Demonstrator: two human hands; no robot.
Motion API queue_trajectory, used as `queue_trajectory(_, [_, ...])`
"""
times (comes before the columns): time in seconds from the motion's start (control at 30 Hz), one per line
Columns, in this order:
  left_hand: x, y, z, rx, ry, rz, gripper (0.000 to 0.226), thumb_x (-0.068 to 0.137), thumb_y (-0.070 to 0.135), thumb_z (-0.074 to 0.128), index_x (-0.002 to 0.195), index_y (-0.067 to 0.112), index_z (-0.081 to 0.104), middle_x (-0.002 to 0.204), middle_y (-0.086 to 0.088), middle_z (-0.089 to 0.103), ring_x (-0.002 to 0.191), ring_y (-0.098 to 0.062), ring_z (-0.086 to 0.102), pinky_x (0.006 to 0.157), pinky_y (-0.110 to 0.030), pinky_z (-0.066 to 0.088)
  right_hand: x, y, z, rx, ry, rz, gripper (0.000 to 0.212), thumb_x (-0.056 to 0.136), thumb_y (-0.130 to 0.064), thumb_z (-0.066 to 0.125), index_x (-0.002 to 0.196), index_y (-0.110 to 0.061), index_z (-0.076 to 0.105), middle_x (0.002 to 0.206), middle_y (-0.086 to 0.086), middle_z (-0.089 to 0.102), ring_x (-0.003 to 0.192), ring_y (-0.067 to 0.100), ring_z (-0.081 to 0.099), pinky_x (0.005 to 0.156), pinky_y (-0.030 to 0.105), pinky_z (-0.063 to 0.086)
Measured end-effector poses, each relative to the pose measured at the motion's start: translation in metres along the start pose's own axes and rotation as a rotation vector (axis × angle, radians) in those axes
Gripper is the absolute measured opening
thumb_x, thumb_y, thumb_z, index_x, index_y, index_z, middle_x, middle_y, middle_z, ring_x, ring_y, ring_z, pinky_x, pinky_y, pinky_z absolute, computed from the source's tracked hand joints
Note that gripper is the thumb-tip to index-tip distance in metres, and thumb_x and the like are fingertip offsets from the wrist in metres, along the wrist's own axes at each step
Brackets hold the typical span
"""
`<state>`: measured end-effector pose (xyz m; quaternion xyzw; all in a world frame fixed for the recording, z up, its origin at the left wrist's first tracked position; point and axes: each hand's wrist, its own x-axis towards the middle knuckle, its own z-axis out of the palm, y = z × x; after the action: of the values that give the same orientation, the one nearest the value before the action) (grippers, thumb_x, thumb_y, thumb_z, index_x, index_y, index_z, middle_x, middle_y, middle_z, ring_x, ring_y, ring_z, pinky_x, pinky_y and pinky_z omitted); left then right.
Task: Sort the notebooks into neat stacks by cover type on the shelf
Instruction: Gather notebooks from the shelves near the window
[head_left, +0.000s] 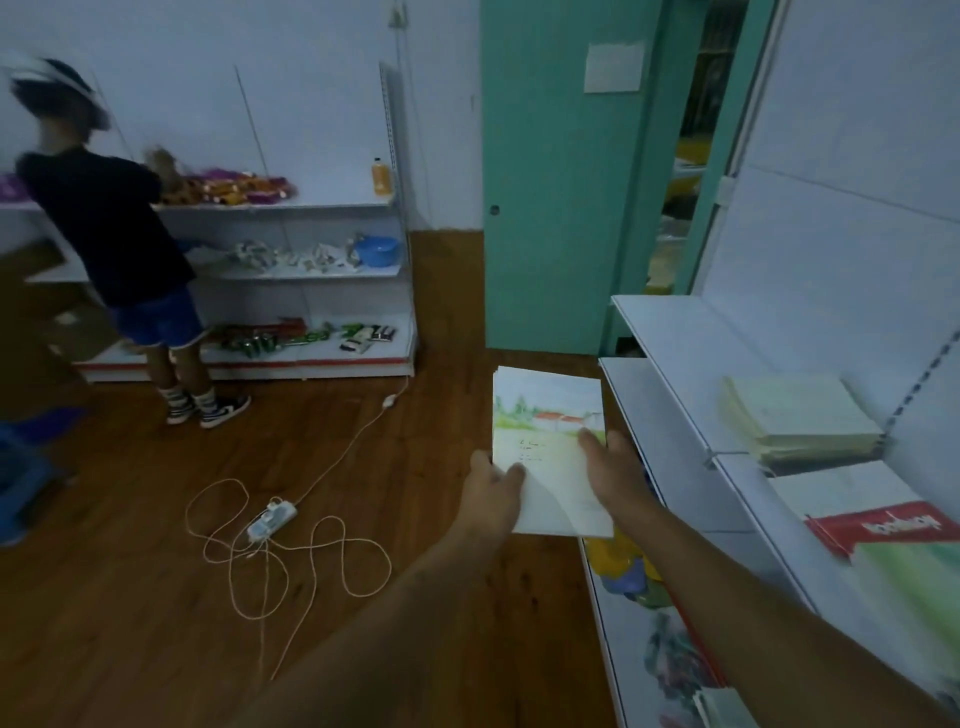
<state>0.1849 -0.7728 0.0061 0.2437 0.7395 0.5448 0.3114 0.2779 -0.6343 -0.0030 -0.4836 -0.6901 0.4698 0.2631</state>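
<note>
Far shelf unit (291, 270): white metal, three tiers, against the back wall; bright wrappers on top, pale scraps and a blue bowl (377, 250) in the middle, green packets at the bottom.
Other person (119, 244): stands at that unit in a dark top and blue shorts, head blurred.
Floor (156, 597): brown wood planks with a dull sheen.
Power strip (271, 519): white plastic, lying on the floor in loose loops of thin pale cord.
Left hand (493, 493): fingers under the near left corner of the notebooks, thumb curled over the top cover.
Notebooks (550, 447): a thin stack of flat rectangles held in the air over the floor, just left of the shelf; the top cover is pale with a painted landscape of green and red roofs.
Right hand (615, 470): lies on the right side of the top cover, fingers spread and lightly bent over the edge.
Door (561, 182): teal, smooth, a white paper stuck near its top.
Shelf (675, 395): white metal tiers at right; a cream pile of notebooks (800, 415) on top, a red-banded cover (878, 527) nearer, blurred coloured things on the lower tier.
</note>
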Motion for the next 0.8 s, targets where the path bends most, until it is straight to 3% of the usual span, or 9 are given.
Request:
queue_trajectory(0.13, [0.059,0.018,0.012,0.004,0.022,-0.041,0.025,0.099,0.03,0.047,0.117,0.016,0.037,0.12,-0.006,0.054,0.103,-0.022,0.06,0.083,-0.038,0.058,0.067,-0.009,0.008,0.024,-0.046,-0.005,0.048,0.095,-0.044,0.044,0.123,-0.005,0.05,0.108,0.013,0.058,0.095,0.027,0.058,0.073,0.035,0.045])
queue_trajectory(0.27, [0.117,0.047,0.03,0.038,0.019,-0.025,0.023,0.099,0.03,0.047,0.115,0.018,0.036,0.12,-0.005,0.053,0.102,-0.02,0.06,0.071,-0.027,0.056,0.13,-0.023,-0.002,0.029,-0.042,-0.019,0.042,0.096,-0.044,0.043,0.117,-0.008,0.052,0.09,0.0,0.057,0.077,0.015,0.057,0.052,0.024,0.038])
queue_trajectory(0.63, [0.229,0.085,0.147,0.103,-0.161,0.067,0.024,0.098,0.032,0.048,0.112,0.018,0.035,0.109,-0.003,0.05,0.094,-0.017,0.056,0.059,-0.024,0.049,0.241,0.002,-0.087,0.077,0.18,0.07,0.033,0.093,-0.038,0.046,0.105,-0.008,0.055,0.097,0.009,0.059,0.08,0.021,0.055,0.062,0.031,0.04])
queue_trajectory(0.73, [0.252,0.094,0.185,0.113,-0.255,0.066,0.025,0.097,0.032,0.049,0.114,0.018,0.036,0.106,-0.003,0.05,0.093,-0.018,0.056,0.063,-0.03,0.052,0.259,0.018,-0.116,0.094,0.274,0.122,0.033,0.094,-0.039,0.047,0.103,-0.008,0.054,0.095,0.01,0.059,0.077,0.019,0.054,0.058,0.029,0.038])
queue_trajectory(0.8, [0.264,0.102,0.209,0.088,-0.325,0.073,0.024,0.098,0.03,0.05,0.114,0.016,0.038,0.108,-0.004,0.052,0.096,-0.021,0.057,0.075,-0.039,0.056,0.268,0.026,-0.137,0.109,0.335,0.143,0.032,0.094,-0.038,0.047,0.102,-0.008,0.055,0.095,0.011,0.06,0.076,0.018,0.055,0.057,0.027,0.039])
